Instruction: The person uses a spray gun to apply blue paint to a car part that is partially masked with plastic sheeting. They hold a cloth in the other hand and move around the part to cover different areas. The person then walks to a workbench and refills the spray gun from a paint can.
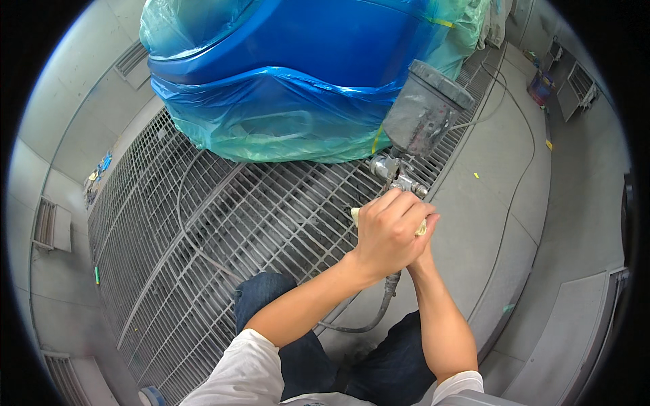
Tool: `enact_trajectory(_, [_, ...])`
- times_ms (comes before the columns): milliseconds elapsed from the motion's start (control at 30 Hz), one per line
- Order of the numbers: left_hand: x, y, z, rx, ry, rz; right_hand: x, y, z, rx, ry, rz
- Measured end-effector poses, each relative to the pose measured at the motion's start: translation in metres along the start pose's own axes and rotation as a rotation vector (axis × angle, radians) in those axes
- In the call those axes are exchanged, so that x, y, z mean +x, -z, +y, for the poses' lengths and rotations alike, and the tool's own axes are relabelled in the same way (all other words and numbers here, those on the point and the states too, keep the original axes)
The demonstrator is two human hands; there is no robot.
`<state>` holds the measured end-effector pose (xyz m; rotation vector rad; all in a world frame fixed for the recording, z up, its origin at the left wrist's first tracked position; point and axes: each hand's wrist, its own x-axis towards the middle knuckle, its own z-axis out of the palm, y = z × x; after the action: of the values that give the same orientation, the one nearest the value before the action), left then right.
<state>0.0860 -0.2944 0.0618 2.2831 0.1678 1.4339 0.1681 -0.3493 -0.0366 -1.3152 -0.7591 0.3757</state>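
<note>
A metal spray gun (401,177) with a stained grey paint cup (420,111) on top is held upright in front of my knees. My left hand (391,227) is closed around its handle area, with a pale yellow cloth (422,229) showing between the fingers and at the hand's left edge. Just below and behind it, my right hand (424,254) grips the handle; its fingers are mostly hidden by the left one. An air hose (388,298) runs from the handle's bottom. Beyond the gun stands a glossy blue vehicle panel (318,40), bordered by greenish plastic film (271,128).
Under the panel and to the left lies a metal floor grate (203,271) with a thin hose (181,196) across it. A cable (518,183) trails over the grey floor on the right. Grey booth walls with vents (54,225) stand at both sides.
</note>
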Motion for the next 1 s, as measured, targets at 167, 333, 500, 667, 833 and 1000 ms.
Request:
enact_trajectory(167, [0.000,0.011,-0.011,0.058,-0.030,0.002,0.000,-0.012,0.003,0.016,0.003,0.020])
enact_trajectory(333, [0.001,0.019,-0.016,0.054,-0.047,0.028,0.003,-0.032,-0.002,0.145,0.005,0.053])
enact_trajectory(500, [0.001,0.024,-0.021,0.081,-0.094,0.048,0.004,-0.042,-0.019,0.053,0.024,0.073])
enact_trajectory(667, [0.001,0.024,-0.025,0.034,-0.121,0.073,0.003,-0.044,-0.026,-0.046,0.006,0.092])
enact_trajectory(833, [0.001,0.025,-0.025,0.033,-0.130,0.089,0.003,-0.046,-0.022,-0.006,0.019,0.115])
enact_trajectory(1000, [0.001,0.023,-0.027,0.026,-0.140,0.097,0.004,-0.043,-0.024,-0.051,0.034,0.100])
